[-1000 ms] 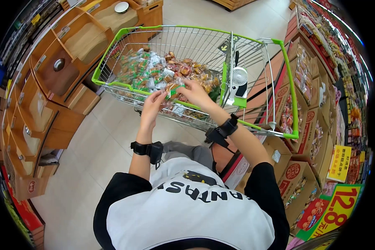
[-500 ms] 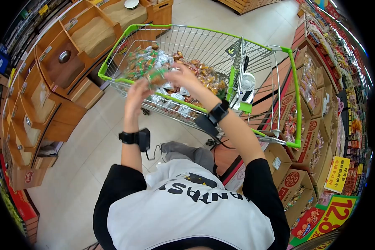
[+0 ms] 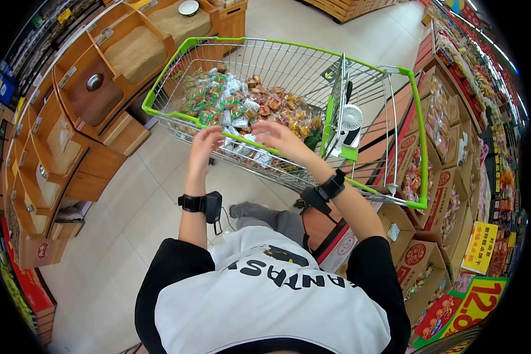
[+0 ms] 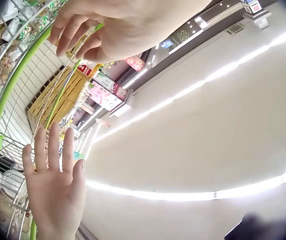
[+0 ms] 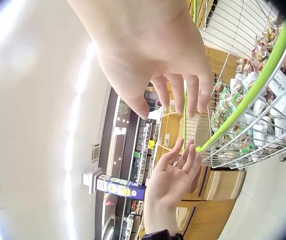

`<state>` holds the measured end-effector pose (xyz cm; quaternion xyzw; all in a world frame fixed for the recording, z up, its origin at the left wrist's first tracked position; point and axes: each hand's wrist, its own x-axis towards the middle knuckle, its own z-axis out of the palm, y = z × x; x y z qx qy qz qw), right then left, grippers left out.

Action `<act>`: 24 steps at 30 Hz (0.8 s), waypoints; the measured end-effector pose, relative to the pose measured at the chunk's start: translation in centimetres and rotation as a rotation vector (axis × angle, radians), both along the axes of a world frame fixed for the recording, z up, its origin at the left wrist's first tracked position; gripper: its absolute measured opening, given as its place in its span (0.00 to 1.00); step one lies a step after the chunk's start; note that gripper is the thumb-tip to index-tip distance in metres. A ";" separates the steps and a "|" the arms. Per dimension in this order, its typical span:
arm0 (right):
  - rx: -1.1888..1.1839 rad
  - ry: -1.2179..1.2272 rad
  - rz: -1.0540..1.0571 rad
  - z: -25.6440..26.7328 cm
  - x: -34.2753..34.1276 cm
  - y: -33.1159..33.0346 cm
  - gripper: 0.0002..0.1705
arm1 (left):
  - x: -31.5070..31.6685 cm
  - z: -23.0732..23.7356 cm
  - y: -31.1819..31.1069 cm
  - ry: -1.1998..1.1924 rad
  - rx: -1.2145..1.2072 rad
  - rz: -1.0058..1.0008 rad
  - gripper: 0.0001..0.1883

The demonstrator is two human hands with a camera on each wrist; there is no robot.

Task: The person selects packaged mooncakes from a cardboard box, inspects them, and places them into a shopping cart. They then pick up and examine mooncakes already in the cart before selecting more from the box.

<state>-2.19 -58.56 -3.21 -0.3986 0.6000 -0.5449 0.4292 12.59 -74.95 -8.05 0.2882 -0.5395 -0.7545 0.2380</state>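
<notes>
Both hands are empty over the near side of a green-rimmed wire cart. The left hand has loosely bent fingers near the rim in the head view; it also shows at the top of the left wrist view. To its right, the right hand holds nothing, its palm and straight fingers plain in the left wrist view. Small wrapped snacks fill part of the cart: green-and-clear packs at the left, white ones in the middle, red-and-yellow ones to the right.
A small white fan is fixed near the cart's handle end. Wooden bins of grain curve along the left. Cardboard boxes of packaged goods and price signs line the right. Tiled floor lies below.
The green-wrapped snack held between the hands has left them. Both hands are now empty and lower than half a second ago, with a gap between them.
</notes>
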 end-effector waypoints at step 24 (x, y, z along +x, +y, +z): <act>0.007 0.173 -0.136 4.6 4.3 13.3 0.13 | -3.1 4.0 9.5 0.066 -0.108 -0.412 0.07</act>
